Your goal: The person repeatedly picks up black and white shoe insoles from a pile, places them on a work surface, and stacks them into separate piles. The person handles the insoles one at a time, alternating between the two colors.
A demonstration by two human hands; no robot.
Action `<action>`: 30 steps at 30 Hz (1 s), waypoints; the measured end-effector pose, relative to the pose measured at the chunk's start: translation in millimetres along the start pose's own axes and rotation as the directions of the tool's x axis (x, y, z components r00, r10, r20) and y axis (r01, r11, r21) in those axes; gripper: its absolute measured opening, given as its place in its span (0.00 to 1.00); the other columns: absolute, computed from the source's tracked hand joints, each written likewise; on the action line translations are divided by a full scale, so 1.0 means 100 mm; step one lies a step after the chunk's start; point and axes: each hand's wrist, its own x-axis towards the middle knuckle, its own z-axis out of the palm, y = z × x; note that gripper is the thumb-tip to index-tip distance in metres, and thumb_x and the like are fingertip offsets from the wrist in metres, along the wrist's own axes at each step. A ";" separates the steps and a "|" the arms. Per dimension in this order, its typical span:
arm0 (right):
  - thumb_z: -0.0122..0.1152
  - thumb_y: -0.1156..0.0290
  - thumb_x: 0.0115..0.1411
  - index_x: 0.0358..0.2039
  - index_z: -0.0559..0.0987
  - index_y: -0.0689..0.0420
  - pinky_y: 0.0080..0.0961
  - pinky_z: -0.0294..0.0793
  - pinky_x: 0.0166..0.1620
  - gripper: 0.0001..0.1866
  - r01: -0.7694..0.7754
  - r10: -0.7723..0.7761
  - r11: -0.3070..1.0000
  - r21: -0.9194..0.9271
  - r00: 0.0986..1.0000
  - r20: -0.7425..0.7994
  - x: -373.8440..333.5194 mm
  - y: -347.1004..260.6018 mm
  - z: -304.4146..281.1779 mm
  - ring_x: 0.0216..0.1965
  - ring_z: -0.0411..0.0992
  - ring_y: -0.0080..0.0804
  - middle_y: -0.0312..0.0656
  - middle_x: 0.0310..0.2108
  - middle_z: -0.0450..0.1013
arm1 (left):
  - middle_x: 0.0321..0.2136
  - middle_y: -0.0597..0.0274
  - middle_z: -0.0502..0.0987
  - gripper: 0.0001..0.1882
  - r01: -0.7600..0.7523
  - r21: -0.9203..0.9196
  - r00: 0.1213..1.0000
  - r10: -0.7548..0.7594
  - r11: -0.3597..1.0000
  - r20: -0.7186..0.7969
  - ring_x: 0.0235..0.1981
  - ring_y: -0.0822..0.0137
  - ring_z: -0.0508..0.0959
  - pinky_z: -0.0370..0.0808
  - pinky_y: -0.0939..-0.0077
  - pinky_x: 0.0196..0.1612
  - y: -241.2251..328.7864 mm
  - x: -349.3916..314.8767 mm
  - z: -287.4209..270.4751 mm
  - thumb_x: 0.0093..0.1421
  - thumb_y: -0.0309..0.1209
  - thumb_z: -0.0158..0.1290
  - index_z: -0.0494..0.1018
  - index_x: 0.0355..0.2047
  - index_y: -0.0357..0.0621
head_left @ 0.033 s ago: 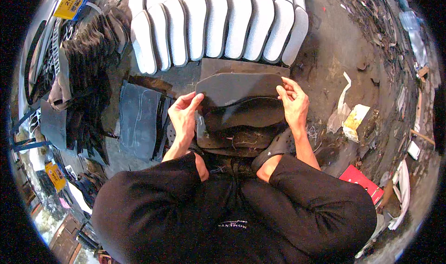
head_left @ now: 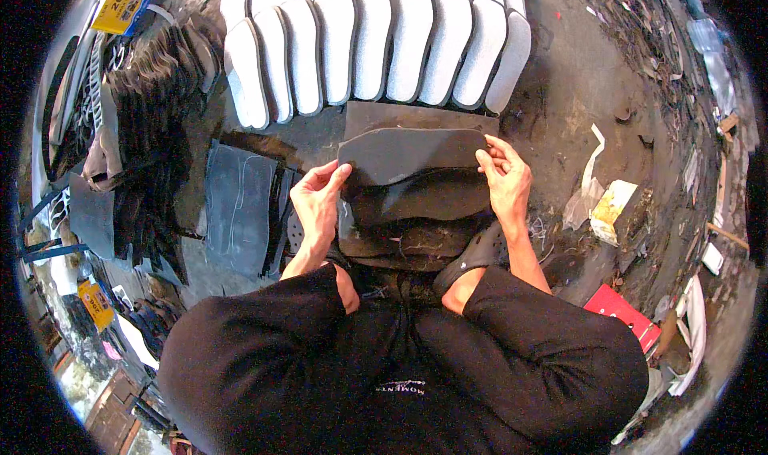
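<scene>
Between my two hands I hold a dark grey, thin foam sole piece (head_left: 416,152) with a wavy near edge. My left hand (head_left: 316,199) pinches its left end between thumb and fingers. At the other end, the thumb and fingertips of my right hand (head_left: 507,175) are closed on it. Below it lies another dark, curved-edged foam piece (head_left: 424,200), close to my shoes. A flat dark sheet (head_left: 424,114) shows just beyond the held piece. Rows of white sole-shaped pieces (head_left: 352,43) with dark edges stand close together farther away.
Left of my hands lie dark blue-grey sheets (head_left: 240,207) with pale curved lines. Farther left is a tall stack of dark cut pieces (head_left: 152,111). Scrap paper (head_left: 614,211) and a red box (head_left: 620,317) lie on the right. Dark offcuts (head_left: 620,31) litter the far right.
The held foam sole piece has dipped very slightly towards me. Both hands keep their grip in nearly the same place.
</scene>
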 end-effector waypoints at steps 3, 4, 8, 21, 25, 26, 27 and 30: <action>0.73 0.70 0.67 0.59 0.82 0.61 0.22 0.82 0.42 0.22 -0.010 0.010 1.000 -0.015 1.000 -0.016 -0.04 0.09 -0.01 0.36 0.80 0.24 0.41 0.42 0.81 | 0.40 0.58 0.88 0.19 -0.039 -0.004 0.999 0.039 0.999 0.017 0.37 0.75 0.83 0.79 0.81 0.44 -0.06 -0.10 -0.01 0.62 0.28 0.72 0.84 0.51 0.33; 0.73 0.70 0.67 0.59 0.83 0.61 0.22 0.82 0.42 0.22 -0.013 0.012 1.000 -0.029 1.000 -0.022 -0.03 0.12 0.00 0.36 0.80 0.24 0.41 0.42 0.81 | 0.41 0.57 0.88 0.20 -0.030 0.005 0.999 0.030 1.000 0.019 0.38 0.75 0.83 0.79 0.81 0.44 -0.07 -0.11 0.00 0.62 0.28 0.72 0.84 0.52 0.33; 0.74 0.69 0.67 0.60 0.83 0.60 0.22 0.82 0.43 0.22 0.010 -0.010 0.999 0.043 1.000 -0.011 0.07 0.21 0.04 0.36 0.81 0.24 0.41 0.42 0.82 | 0.42 0.56 0.88 0.20 -0.105 0.024 0.994 0.105 0.994 0.026 0.39 0.75 0.83 0.79 0.82 0.46 -0.04 -0.05 0.04 0.62 0.29 0.72 0.84 0.53 0.33; 0.77 0.65 0.63 0.56 0.86 0.53 0.30 0.81 0.40 0.21 0.045 -0.057 0.983 -0.176 0.996 -0.062 0.13 0.30 0.06 0.34 0.80 0.30 0.41 0.37 0.82 | 0.35 0.58 0.89 0.16 -0.198 0.299 0.979 0.202 0.933 0.018 0.32 0.76 0.83 0.79 0.79 0.39 0.05 0.03 0.11 0.61 0.32 0.73 0.87 0.47 0.36; 0.79 0.59 0.60 0.47 0.86 0.55 0.34 0.77 0.38 0.19 -0.026 0.035 0.945 -0.325 0.999 0.023 0.30 0.26 -0.03 0.32 0.78 0.30 0.39 0.30 0.81 | 0.25 0.59 0.87 0.13 -0.113 0.607 0.991 0.044 0.787 0.127 0.22 0.74 0.82 0.78 0.76 0.28 0.32 0.26 0.04 0.58 0.34 0.74 0.88 0.37 0.36; 0.79 0.57 0.59 0.44 0.85 0.56 0.35 0.76 0.37 0.19 -0.037 0.058 0.955 -0.295 0.996 0.062 0.35 0.24 -0.07 0.31 0.77 0.30 0.38 0.29 0.81 | 0.25 0.60 0.86 0.13 -0.087 0.578 0.988 -0.004 0.811 0.154 0.21 0.74 0.81 0.77 0.76 0.27 0.36 0.32 0.01 0.58 0.34 0.74 0.88 0.35 0.36; 0.79 0.55 0.59 0.41 0.82 0.57 0.34 0.77 0.38 0.21 -0.056 0.093 0.938 -0.343 0.992 0.091 0.41 0.22 -0.09 0.31 0.77 0.31 0.39 0.31 0.81 | 0.24 0.60 0.85 0.13 -0.040 0.472 0.980 -0.059 0.881 0.193 0.23 0.74 0.82 0.77 0.74 0.28 0.39 0.37 -0.01 0.57 0.33 0.74 0.85 0.32 0.35; 0.78 0.57 0.61 0.45 0.81 0.57 0.35 0.78 0.38 0.21 -0.019 0.066 0.936 -0.352 0.990 0.123 0.43 0.19 -0.10 0.31 0.78 0.32 0.40 0.30 0.81 | 0.23 0.61 0.84 0.15 -0.267 0.580 0.954 0.126 0.770 0.272 0.24 0.73 0.81 0.78 0.72 0.30 0.37 0.41 -0.04 0.55 0.33 0.75 0.82 0.30 0.35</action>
